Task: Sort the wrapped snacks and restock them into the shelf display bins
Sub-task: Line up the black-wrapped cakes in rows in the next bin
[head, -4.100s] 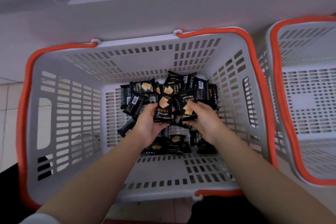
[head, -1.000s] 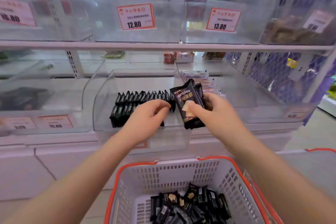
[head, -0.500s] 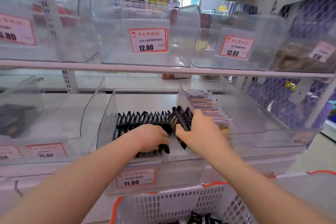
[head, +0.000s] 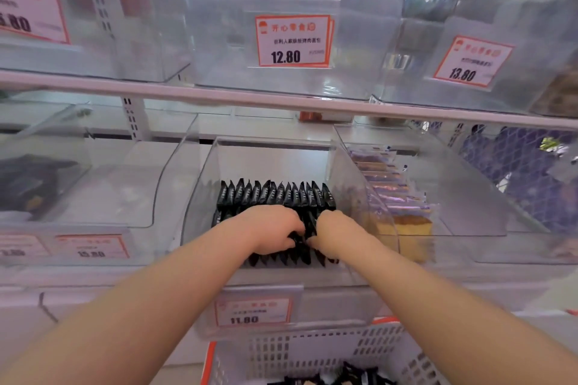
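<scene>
Black wrapped snacks (head: 275, 195) stand on edge in two rows inside a clear display bin (head: 200, 184) on the lower shelf. Both hands are down in that bin at the front row. My left hand (head: 270, 230) has its fingers curled over the black packs. My right hand (head: 336, 233) sits just to the right, fingers curled into the same packs where the two hands meet. Below, more black snacks (head: 353, 377) lie in the white basket (head: 300, 350) with an orange rim.
The bin to the right (head: 469, 197) holds pale wrapped cakes (head: 387, 187). The left bin (head: 103, 191) holds dark packs (head: 28, 181) at its far left. Clear bins with price tags (head: 292, 40) fill the upper shelf (head: 250, 98). A tag reading 11.80 (head: 253, 311) fronts the middle bin.
The view rose from the basket to the shelf. My right hand carried a bunch of black packs into the middle bin and lowered them into the front row; my left hand stayed on that row.
</scene>
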A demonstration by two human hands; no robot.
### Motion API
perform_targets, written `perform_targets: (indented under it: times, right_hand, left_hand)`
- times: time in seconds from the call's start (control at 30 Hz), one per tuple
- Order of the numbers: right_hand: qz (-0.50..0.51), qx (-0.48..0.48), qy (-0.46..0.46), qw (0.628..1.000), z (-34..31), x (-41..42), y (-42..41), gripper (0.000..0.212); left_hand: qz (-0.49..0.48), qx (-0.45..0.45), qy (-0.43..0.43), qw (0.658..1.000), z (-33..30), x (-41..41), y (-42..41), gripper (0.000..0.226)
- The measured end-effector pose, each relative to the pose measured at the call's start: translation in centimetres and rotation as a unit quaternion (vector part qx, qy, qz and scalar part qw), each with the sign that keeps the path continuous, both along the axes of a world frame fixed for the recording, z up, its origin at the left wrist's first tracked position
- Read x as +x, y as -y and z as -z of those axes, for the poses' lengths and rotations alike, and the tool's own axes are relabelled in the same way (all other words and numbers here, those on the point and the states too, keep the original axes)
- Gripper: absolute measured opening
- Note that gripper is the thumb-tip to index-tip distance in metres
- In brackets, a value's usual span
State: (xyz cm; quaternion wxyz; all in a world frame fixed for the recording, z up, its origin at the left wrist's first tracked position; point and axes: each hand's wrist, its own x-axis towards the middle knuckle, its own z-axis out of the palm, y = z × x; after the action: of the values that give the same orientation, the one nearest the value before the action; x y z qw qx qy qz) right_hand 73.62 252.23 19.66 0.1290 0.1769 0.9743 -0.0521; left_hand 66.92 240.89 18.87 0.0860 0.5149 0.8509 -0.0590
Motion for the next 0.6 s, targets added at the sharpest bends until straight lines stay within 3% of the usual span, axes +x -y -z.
perform_targets:
  times: [0.13, 0.2, 0.27, 0.6]
  right_hand:
    - [-0.063, -0.027, 0.065, 0.995, -0.9, -0.1, -1.0, 0.038]
    - [-0.072, 0.024, 0.071, 0.995, -0.6, 0.3, -0.8, 0.053]
    - [-0.064, 0.05, 0.046, 0.996, 0.1, 0.7, -0.7, 0.051]
    - [-0.064, 0.09, -0.02, 0.994, 1.0, -0.3, -0.7, 0.044]
  left_hand:
    - [-0.074, 0.033, 0.005, 0.997, 0.2, 0.3, -0.6, 0.056]
    - [-0.092, 0.028, -0.012, 0.995, 0.3, 0.3, -1.2, 0.066]
    - [-0.106, 0.023, -0.031, 0.994, 0.6, 0.4, -1.7, 0.07]
    - [-0.15, 0.063, -0.068, 0.984, 1.7, 0.3, -2.3, 0.061]
